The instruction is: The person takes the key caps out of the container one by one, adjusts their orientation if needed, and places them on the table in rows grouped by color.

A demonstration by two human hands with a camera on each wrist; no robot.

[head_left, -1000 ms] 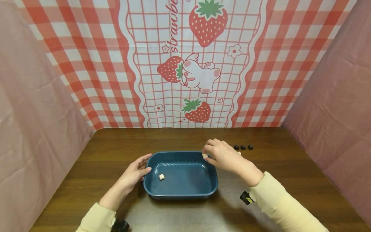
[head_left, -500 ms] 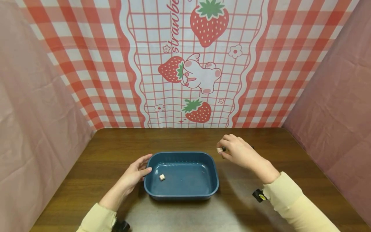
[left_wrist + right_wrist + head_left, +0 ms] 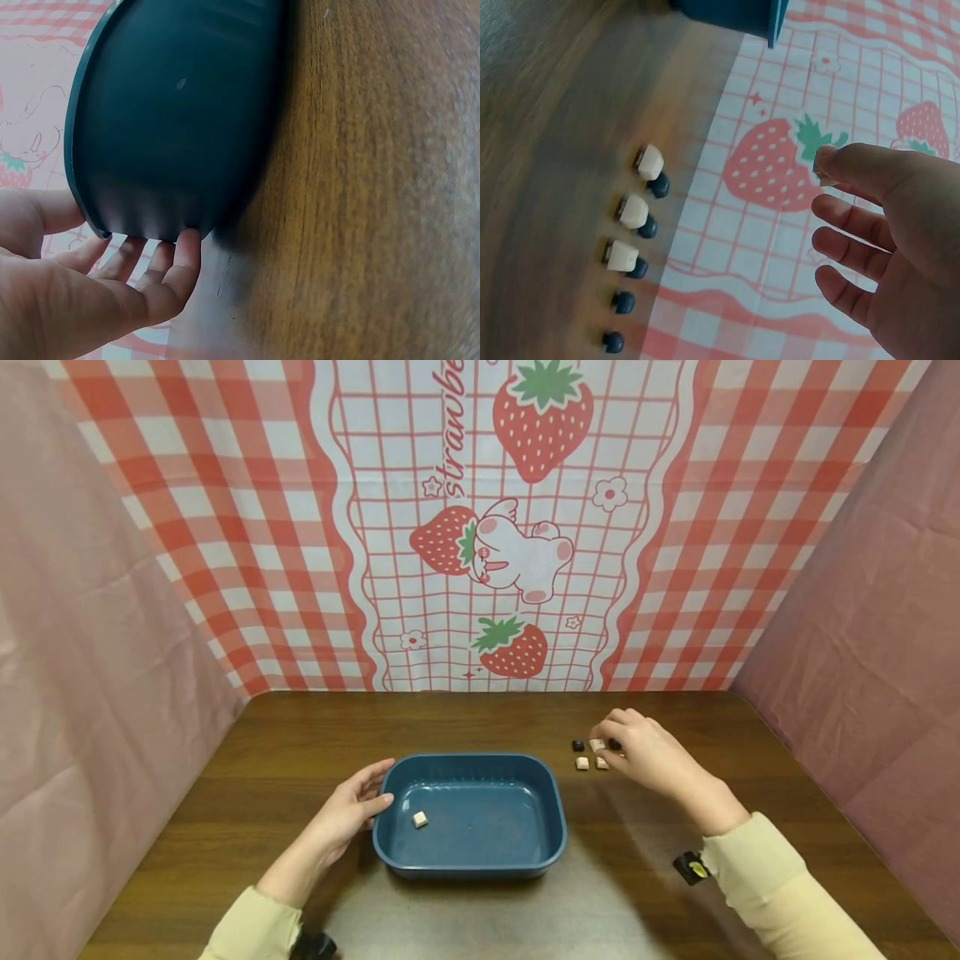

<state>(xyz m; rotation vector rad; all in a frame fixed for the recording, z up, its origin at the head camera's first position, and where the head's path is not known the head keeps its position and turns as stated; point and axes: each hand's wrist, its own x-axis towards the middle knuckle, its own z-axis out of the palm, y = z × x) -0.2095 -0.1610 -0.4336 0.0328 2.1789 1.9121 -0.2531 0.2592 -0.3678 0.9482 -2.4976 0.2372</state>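
Observation:
My left hand (image 3: pixel 347 810) holds the left end of a blue plastic bin (image 3: pixel 468 867), thumb over the rim and fingers against the outer wall. A white keycap (image 3: pixel 420 819) lies inside the bin, towards its left. Beyond the bin's right side, my right hand (image 3: pixel 651 752) pinches another white keycap (image 3: pixel 823 178) between thumb and index finger, above the table. Below it stand white keycaps (image 3: pixel 582 763) in a row, with a row of black keycaps (image 3: pixel 577 746) just behind. The right hand hides part of both rows in the head view.
The brown wooden table (image 3: pixel 315 727) ends at a checked strawberry cloth (image 3: pixel 517 560) behind. Pink cloths (image 3: pixel 97 610) hang at both sides. The right wrist view shows a corner of the bin (image 3: pixel 731 13) near the keycap rows.
My right hand has moved right, from over the bin's far right corner to above the keycap rows, with the white keycap still pinched. The left hand and bin have stayed put.

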